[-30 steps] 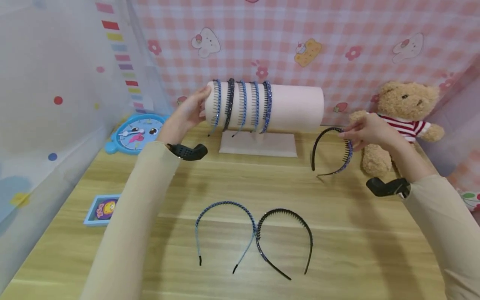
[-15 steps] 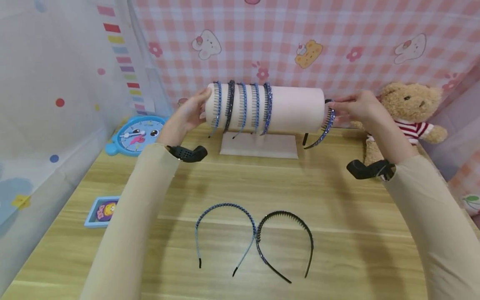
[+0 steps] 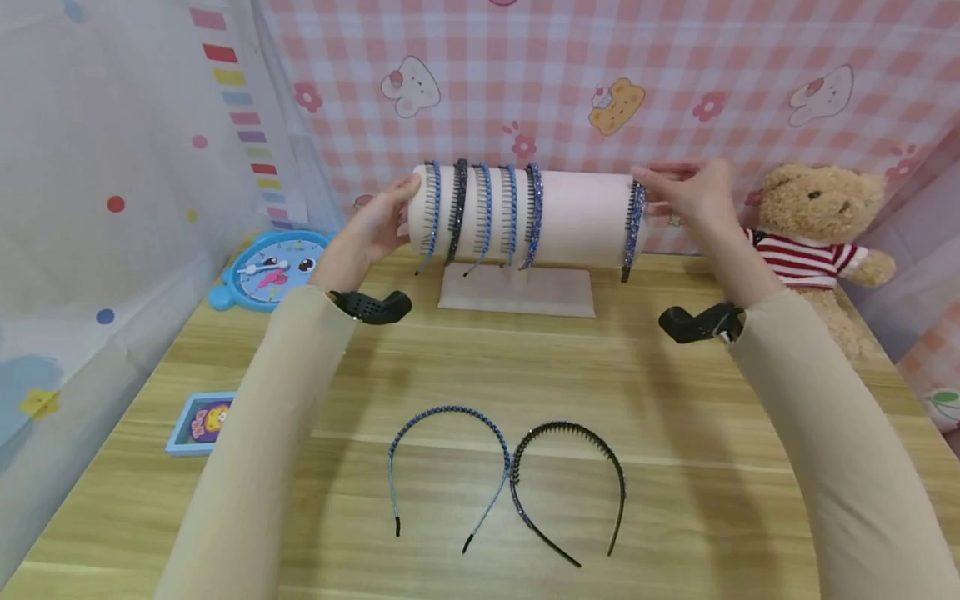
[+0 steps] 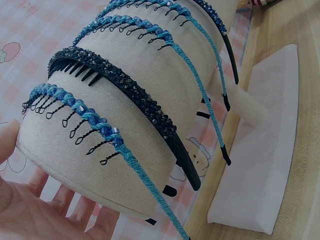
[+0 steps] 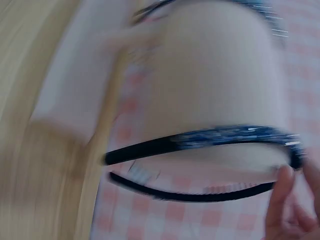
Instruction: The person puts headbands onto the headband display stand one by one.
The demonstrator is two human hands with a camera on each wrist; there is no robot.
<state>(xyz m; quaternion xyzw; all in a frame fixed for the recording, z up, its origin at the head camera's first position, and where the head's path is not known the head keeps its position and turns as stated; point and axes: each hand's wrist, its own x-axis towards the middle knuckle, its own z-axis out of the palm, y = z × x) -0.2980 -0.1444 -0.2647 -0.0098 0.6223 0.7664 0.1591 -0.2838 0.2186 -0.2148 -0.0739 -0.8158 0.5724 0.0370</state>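
Observation:
A pale pink headband display stand (image 3: 581, 212) with a padded roll stands at the back of the table. My left hand (image 3: 378, 221) holds the roll's left end, thumb on top and fingers around the end in the left wrist view. Several headbands sit on its left half, including a black beaded headband (image 4: 125, 90) and a light blue braided headband (image 4: 95, 120). My right hand (image 3: 693, 192) pinches the top of a dark blue sparkly headband (image 3: 634, 225), which goes around the roll's right end. In the blurred right wrist view, thumb and finger meet at this headband's top (image 5: 235, 134).
On the wooden table in front lie a blue braided headband (image 3: 450, 408) and a black toothed headband (image 3: 621, 475), touching. A blue toy clock (image 3: 273, 271) and a small blue frame (image 3: 191, 425) are at left. A teddy bear (image 3: 817, 208) sits at back right.
My right hand has carried the sparkly headband left and up from beside the bear onto the roll's right end. My left hand has stayed on the roll's left end.

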